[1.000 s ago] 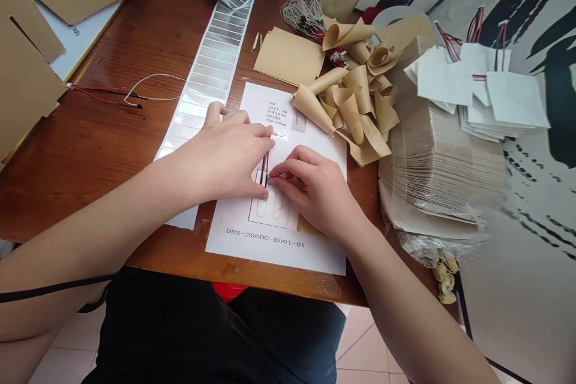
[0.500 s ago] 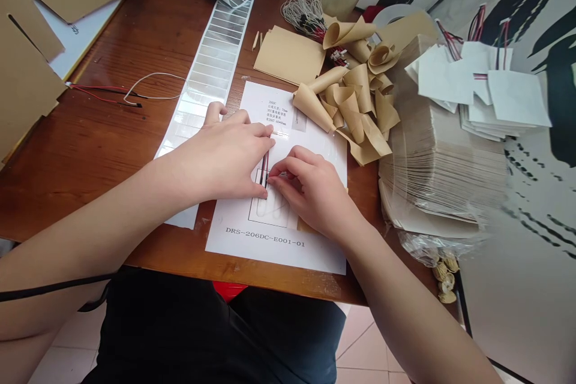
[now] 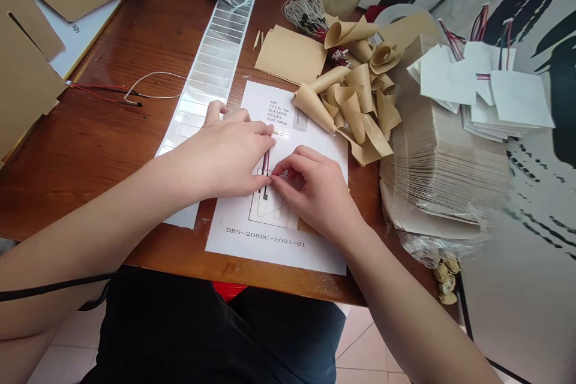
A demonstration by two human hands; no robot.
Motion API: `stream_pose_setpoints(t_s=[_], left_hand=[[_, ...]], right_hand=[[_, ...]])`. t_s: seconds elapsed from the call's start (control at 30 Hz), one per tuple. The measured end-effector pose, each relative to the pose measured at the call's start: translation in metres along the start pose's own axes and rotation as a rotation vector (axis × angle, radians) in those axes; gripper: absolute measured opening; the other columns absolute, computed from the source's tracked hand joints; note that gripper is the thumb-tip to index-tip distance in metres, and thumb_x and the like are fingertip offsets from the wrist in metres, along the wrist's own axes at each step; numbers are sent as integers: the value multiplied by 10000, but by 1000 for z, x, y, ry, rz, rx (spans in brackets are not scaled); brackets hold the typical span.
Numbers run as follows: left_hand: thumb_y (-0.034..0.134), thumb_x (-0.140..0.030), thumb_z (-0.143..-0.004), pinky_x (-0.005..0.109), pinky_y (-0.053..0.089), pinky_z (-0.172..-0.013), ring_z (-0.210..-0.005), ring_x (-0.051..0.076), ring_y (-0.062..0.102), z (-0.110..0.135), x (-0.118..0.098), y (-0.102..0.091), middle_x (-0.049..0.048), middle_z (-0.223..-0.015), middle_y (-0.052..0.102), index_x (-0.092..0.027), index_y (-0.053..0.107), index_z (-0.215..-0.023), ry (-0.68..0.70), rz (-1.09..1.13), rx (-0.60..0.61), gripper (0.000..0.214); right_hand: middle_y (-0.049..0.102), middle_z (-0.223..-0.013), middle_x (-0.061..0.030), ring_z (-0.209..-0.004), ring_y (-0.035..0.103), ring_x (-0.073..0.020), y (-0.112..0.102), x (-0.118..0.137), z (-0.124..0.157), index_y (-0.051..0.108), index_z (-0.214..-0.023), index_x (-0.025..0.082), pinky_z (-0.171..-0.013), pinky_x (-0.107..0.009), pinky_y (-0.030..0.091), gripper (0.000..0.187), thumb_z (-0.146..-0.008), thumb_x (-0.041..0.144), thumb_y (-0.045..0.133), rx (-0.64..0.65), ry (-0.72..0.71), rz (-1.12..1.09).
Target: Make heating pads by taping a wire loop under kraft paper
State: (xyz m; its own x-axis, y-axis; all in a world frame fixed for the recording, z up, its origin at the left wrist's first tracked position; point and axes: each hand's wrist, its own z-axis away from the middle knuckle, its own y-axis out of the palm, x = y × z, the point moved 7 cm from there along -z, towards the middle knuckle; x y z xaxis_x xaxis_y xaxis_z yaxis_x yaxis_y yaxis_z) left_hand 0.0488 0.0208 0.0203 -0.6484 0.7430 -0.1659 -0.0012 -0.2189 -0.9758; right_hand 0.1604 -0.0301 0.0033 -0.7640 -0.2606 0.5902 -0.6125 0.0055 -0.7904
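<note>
On brown wooden counter (image 3: 117,168): white printed paper sheet (image 3: 236,213), toward six o'clock
Left hand (image 3: 234,156): spread wide, thumb over thin red-and-black wires (image 3: 269,161)
Right hand (image 3: 317,192): narrow pinch, wires' three o'clock; contents unclear

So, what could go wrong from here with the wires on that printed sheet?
1. The left grip and right grip meet at thin red and black wires on the printed sheet; a slip could skew them against the printed outline.
2. Brown paper curls cover the sheet's far right corner, so a knock might scatter them onto the work.
3. The left forearm crosses the silver label strip and might drag it.
</note>
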Motion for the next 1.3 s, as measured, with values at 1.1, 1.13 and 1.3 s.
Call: stream_pose_setpoints(t_s=[1.1,1.13,1.3], left_hand=[[590,-492,-917,577,245,-1081,-1209,357,534,1,-5,3,103,-1411,635,-203,738,-1144,-27,27,-102,396],[585,-483,-921,570,245,-1075,-1215,356,531,1,-4,3,102,-1416,632,-205,735,-1150,-25,24,-96,390],[566,-447,-916,561,254,-1045,-1238,361,513,2,-3,2,96,-1429,624,-200,714,-1192,-22,9,-39,400]], right_hand=[[625,-830,-30,-640,568,-129,-10,3,3,692,-858,189,-607,-301,433,156,-898,113,562,31,-65,-64],[628,-826,-32,-643,569,-133,-10,4,3,698,-860,189,-613,-307,427,154,-898,121,565,31,-68,-50],[647,-774,-36,-699,585,-173,-12,8,5,721,-842,202,-669,-344,416,166,-893,148,572,61,-115,20]])
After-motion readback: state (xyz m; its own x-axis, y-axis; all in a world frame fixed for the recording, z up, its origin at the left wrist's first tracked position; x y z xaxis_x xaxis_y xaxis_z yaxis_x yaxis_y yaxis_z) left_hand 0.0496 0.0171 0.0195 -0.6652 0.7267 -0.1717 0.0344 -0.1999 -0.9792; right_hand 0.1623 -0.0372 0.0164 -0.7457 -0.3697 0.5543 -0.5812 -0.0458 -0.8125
